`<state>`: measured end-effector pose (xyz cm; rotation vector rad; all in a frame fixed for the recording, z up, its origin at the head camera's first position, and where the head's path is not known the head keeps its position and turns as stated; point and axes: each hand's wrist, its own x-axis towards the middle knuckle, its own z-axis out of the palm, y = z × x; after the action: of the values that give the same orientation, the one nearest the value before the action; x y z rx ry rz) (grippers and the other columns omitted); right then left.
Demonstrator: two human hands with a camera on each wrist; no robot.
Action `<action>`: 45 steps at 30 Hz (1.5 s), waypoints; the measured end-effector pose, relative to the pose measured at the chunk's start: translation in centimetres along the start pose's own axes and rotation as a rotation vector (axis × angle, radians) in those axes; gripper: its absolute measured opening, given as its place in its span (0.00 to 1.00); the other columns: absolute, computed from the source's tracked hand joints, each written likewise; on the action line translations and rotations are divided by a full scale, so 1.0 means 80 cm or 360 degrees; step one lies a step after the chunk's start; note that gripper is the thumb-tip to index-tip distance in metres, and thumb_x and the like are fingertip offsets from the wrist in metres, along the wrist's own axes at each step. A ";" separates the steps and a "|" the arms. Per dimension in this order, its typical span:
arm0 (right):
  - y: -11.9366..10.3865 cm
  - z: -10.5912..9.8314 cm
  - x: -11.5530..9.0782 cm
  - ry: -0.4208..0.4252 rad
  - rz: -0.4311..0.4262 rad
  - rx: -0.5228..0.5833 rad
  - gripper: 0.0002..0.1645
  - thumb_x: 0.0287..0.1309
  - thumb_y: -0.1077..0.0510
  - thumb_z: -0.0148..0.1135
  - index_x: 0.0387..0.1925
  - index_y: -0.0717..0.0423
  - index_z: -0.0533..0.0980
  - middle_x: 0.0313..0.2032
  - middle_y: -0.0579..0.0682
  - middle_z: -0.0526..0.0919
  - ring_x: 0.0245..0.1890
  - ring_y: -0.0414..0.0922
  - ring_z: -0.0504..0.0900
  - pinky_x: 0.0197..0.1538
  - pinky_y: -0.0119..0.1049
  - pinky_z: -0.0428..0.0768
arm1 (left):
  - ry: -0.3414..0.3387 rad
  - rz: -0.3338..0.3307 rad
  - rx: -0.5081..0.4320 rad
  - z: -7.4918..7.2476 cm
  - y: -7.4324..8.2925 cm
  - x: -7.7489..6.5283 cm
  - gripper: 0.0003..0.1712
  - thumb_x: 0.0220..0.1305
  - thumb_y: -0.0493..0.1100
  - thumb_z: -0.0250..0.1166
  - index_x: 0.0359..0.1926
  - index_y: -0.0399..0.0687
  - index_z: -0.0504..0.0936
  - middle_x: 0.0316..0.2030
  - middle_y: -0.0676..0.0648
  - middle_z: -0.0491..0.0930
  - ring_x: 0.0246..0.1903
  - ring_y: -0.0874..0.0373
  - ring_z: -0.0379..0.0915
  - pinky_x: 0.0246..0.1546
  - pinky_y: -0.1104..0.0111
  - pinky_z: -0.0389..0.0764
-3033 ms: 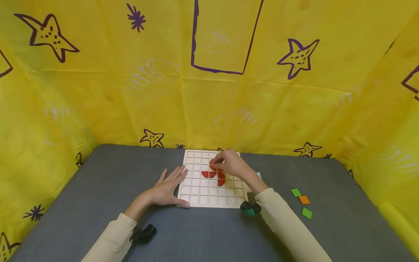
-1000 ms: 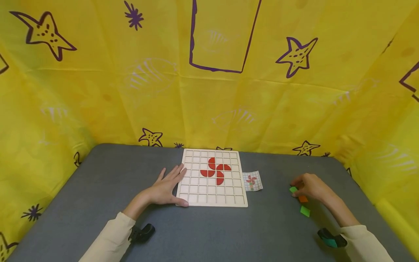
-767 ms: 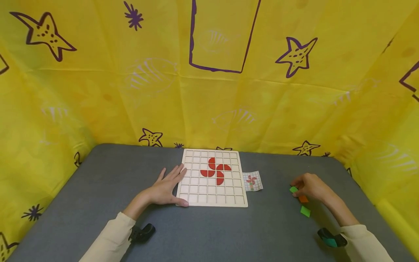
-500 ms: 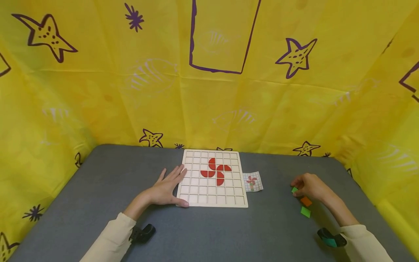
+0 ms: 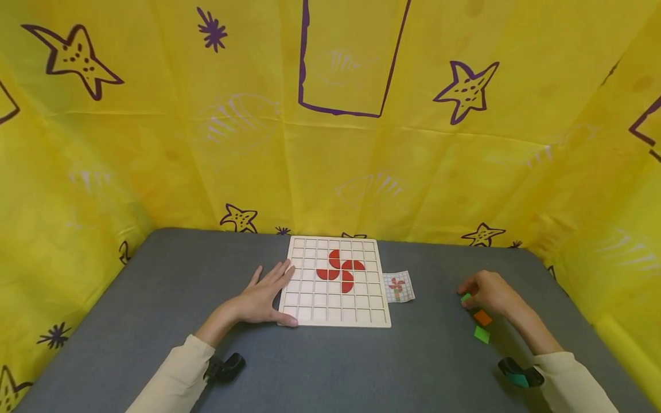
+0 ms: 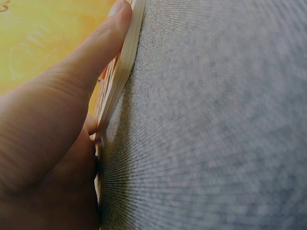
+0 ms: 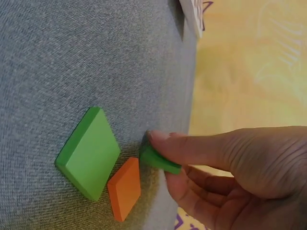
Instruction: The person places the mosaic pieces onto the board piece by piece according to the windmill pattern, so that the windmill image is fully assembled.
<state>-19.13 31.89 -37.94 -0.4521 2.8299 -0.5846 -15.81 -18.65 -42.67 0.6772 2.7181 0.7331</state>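
Note:
My left hand [image 5: 258, 298] lies with spread, straight fingers at the left edge of a pale wooden grid board [image 5: 320, 314], its thumb on the front left corner. Four-bladed in shape, a pinwheel of red rounded pieces [image 5: 348, 282] sits in the board's squares. To the right, my right hand [image 5: 493, 292] pinches a green square tile [image 7: 160, 162] between thumb and fingers, tilted in the right wrist view. Just beside it lie an orange tile [image 7: 125, 189] and a second green tile [image 7: 91, 155], both flat on the table.
A small printed card [image 5: 407, 281] with a red pinwheel and grid pattern lies against the board's right edge. The table [image 5: 330, 373] is covered in grey cloth. Behind it hangs a yellow curtain [image 5: 330, 172] with starfish and fish drawings.
My right hand has left the red pieces on the board and moved right to the tiles, where it now pinches a green one. The orange tile has shifted slightly. The left hand stays put.

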 end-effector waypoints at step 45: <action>-0.099 0.011 0.042 0.0489 -0.0313 0.0199 0.04 0.56 0.63 0.70 0.35 0.57 0.87 0.33 0.50 0.88 0.32 0.46 0.86 0.36 0.40 0.83 | 0.0003 -0.0007 0.0002 0.001 -0.001 0.000 0.70 0.47 0.70 0.72 0.77 0.38 0.46 0.77 0.38 0.39 0.75 0.40 0.31 0.67 0.39 0.26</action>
<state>-20.00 23.52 -35.94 -0.6742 3.0301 -0.9376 -15.82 -18.68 -42.76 0.6705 2.7209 0.7316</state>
